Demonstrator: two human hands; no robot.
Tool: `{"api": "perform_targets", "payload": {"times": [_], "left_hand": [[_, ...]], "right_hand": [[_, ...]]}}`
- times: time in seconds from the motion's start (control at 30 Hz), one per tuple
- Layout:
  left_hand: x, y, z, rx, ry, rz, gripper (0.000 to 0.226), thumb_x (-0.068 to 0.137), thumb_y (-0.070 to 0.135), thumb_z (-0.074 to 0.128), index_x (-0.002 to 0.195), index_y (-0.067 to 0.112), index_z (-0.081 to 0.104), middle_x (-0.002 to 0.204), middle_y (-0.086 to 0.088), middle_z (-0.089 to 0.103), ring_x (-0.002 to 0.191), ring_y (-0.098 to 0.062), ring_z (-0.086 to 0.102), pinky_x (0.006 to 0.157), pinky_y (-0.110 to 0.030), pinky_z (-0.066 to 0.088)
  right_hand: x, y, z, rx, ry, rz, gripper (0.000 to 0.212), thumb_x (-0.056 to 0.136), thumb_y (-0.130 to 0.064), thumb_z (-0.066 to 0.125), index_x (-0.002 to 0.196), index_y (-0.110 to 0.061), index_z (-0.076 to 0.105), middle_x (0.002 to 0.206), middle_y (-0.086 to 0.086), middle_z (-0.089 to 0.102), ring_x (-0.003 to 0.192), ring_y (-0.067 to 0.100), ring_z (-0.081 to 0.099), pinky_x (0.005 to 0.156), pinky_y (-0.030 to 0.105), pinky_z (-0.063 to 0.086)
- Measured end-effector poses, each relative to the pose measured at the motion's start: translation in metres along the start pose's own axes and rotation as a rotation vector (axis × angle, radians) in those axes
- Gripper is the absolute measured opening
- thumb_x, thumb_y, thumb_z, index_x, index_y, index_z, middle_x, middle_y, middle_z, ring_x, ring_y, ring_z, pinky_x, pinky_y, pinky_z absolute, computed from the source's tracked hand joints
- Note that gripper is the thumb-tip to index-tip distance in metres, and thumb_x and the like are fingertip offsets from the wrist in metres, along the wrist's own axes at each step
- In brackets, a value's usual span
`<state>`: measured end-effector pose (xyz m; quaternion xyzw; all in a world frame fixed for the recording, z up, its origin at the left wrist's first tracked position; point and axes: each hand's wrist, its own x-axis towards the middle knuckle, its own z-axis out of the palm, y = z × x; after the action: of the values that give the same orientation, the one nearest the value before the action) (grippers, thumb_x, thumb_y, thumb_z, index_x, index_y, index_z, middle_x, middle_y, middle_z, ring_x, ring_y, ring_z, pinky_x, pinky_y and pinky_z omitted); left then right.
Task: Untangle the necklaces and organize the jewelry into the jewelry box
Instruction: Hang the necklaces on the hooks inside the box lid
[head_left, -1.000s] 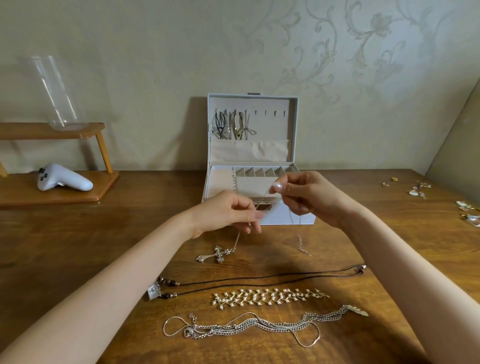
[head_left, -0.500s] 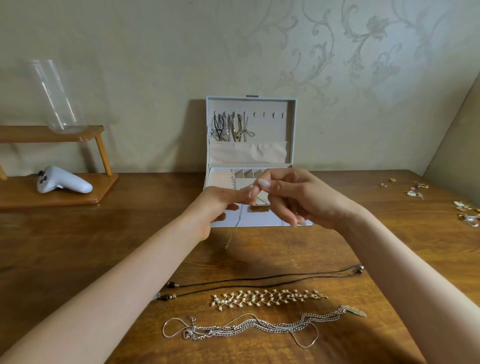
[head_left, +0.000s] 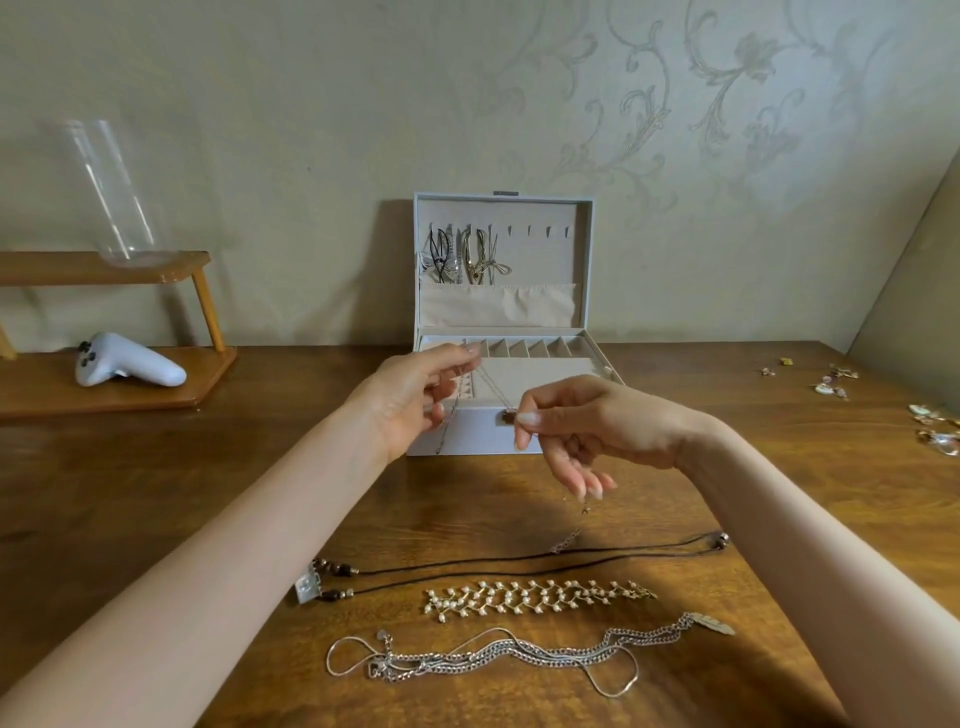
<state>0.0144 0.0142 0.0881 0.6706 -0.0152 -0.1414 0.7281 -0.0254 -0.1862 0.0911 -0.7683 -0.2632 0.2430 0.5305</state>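
Necklace chain (head_left: 493, 387) hangs mid-frame before the open jewelry box (head_left: 478, 439), stretched from the left hand (head_left: 410, 400), pinching it high, down to the right hand (head_left: 587, 428), pinching it low, probably to free kinks before hanging; its loose ends blur against box and table (head_left: 156, 493), and no pendant can be made out.

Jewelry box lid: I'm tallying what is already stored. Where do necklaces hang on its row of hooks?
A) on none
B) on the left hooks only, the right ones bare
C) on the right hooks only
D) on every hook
B: the hung necklaces crowd the left hooks of the jewelry box lid, and the right hooks carry nothing.
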Motion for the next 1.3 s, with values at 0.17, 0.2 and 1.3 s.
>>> {"api": "perform_targets", "payload": {"times": [0.17,0.2,1.3], "left_hand": [[0.002,0.004,-0.005,-0.019,0.003,0.012,0.002,0.081,0.021,0.067,0.082,0.019,0.066,0.086,0.005,0.060,0.065,-0.005,0.038,0.052,-0.018,0.023],[0.003,0.004,-0.006,-0.004,-0.001,0.017,0.002,0.082,0.021,0.066,0.083,0.019,0.067,0.087,0.005,0.059,0.066,-0.005,0.038,0.052,-0.018,0.024],[0.154,0.102,0.014,0.350,-0.195,0.099,0.013,0.086,0.020,0.063,0.074,0.019,0.058,0.069,0.004,0.049,0.054,-0.004,0.036,0.042,-0.013,0.025]], "right_hand": [[0.003,0.007,-0.002,-0.051,-0.040,0.076,0.022,0.100,-0.017,0.041,0.095,-0.004,0.057,0.055,0.010,0.061,0.041,0.016,0.053,0.039,0.020,0.042],[0.004,0.008,-0.002,-0.064,-0.047,0.088,0.022,0.100,-0.017,0.041,0.095,-0.003,0.057,0.055,0.010,0.061,0.041,0.016,0.054,0.039,0.021,0.042],[0.068,0.034,-0.106,-0.126,0.533,0.048,0.018,0.090,-0.014,0.061,0.094,0.002,0.070,0.064,0.010,0.066,0.055,0.017,0.062,0.055,0.024,0.053]]}}
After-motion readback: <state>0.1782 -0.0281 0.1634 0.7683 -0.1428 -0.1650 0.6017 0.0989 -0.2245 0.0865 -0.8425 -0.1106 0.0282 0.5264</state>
